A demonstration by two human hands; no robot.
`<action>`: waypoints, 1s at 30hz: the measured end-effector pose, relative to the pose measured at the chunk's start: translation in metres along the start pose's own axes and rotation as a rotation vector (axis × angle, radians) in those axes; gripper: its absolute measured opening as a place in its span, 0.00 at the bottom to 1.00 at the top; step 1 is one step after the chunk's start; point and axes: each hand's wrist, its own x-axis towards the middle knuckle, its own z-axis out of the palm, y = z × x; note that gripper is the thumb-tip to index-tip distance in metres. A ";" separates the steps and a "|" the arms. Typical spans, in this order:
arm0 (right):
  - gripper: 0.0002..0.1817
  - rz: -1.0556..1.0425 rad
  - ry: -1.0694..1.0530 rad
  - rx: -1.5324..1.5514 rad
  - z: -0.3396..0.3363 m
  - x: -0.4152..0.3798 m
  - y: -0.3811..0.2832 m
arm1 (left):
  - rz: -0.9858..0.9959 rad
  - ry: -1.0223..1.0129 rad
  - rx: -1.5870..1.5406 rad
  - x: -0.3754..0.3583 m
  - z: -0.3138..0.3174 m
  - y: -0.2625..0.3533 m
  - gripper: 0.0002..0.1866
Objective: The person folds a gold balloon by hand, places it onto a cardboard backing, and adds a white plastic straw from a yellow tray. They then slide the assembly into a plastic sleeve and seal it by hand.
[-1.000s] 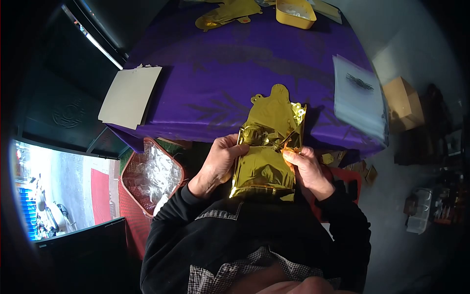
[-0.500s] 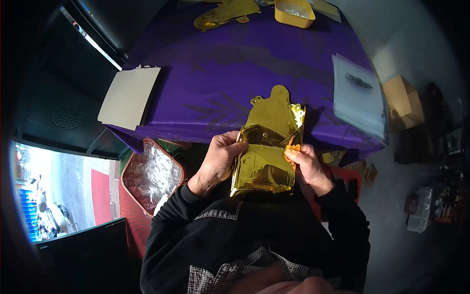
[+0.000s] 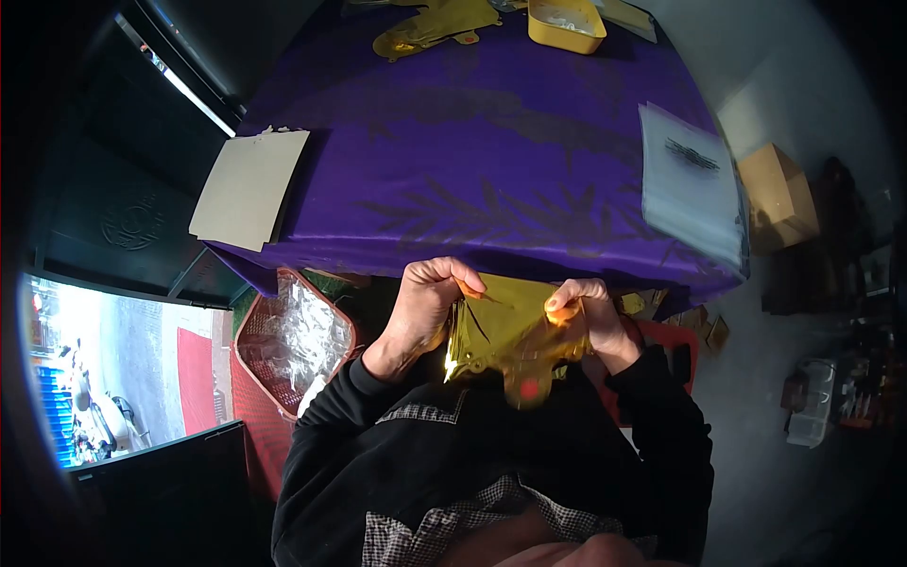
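Observation:
A shiny gold foil sheet (image 3: 501, 331) is stretched between my two hands, just in front of the purple table's near edge. My left hand (image 3: 425, 307) pinches its upper left corner between thumb and fingers. At the upper right, my right hand (image 3: 595, 321) has its fingers closed on the foil. The lower part folds down toward my body, and a rounded tab with a red spot hangs at the bottom, blurred by motion.
Cardboard sheets (image 3: 250, 189) lie on the purple table (image 3: 425, 123) at left, clear plastic sleeves (image 3: 690, 180) at right. Farther back are more gold foil pieces (image 3: 439, 24) and a yellow tray (image 3: 567, 26). A red basket (image 3: 298, 340) with plastic wrap stands below left.
The foil's upper part, which pointed up over the table edge, has flipped down toward my body. Both hands keep their hold and have moved only slightly.

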 end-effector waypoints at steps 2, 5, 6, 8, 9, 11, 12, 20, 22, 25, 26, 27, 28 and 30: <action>0.09 0.027 -0.049 0.314 0.002 0.000 -0.001 | -0.054 -0.033 -0.012 -0.001 -0.001 0.007 0.17; 0.09 0.012 -0.055 0.275 0.002 0.000 0.000 | -0.122 -0.134 -0.097 -0.004 -0.004 0.019 0.14; 0.09 -0.003 -0.080 0.305 0.002 0.001 0.000 | -0.134 -0.201 -0.170 -0.005 -0.003 0.022 0.13; 0.10 -0.010 -0.095 0.279 0.002 0.002 -0.001 | -0.108 -0.085 -0.213 -0.008 0.011 0.024 0.13; 0.10 -0.017 -0.111 0.252 0.002 0.002 -0.002 | -0.131 -0.025 -0.105 -0.009 0.014 0.027 0.15; 0.08 -0.034 -0.126 0.255 0.000 0.004 -0.001 | -0.137 0.025 0.055 -0.010 0.017 0.026 0.21; 0.07 -0.050 -0.141 0.259 0.002 0.005 -0.004 | -0.137 0.025 0.055 -0.010 0.014 0.023 0.21; 0.28 0.215 0.067 0.607 0.012 -0.001 -0.030 | -0.059 0.043 0.030 -0.011 0.015 0.027 0.17; 0.29 0.302 0.156 0.639 0.016 -0.006 -0.034 | -0.059 0.034 0.045 -0.011 0.013 0.025 0.17; 0.18 0.369 0.147 0.278 0.014 -0.010 -0.031 | -0.065 0.021 0.070 -0.012 0.013 0.025 0.17; 0.13 0.319 0.190 0.128 0.017 -0.009 -0.032 | -0.069 0.017 0.080 -0.012 0.013 0.025 0.17; 0.11 0.324 0.179 0.166 0.014 -0.010 -0.030 | -0.068 0.017 0.081 -0.012 0.013 0.025 0.17; 0.09 0.329 0.167 0.204 0.011 -0.010 -0.030 | -0.061 0.007 0.085 -0.012 0.013 0.026 0.17; 0.09 0.309 0.222 0.219 0.018 -0.009 -0.032 | -0.051 -0.002 0.089 -0.013 0.012 0.027 0.17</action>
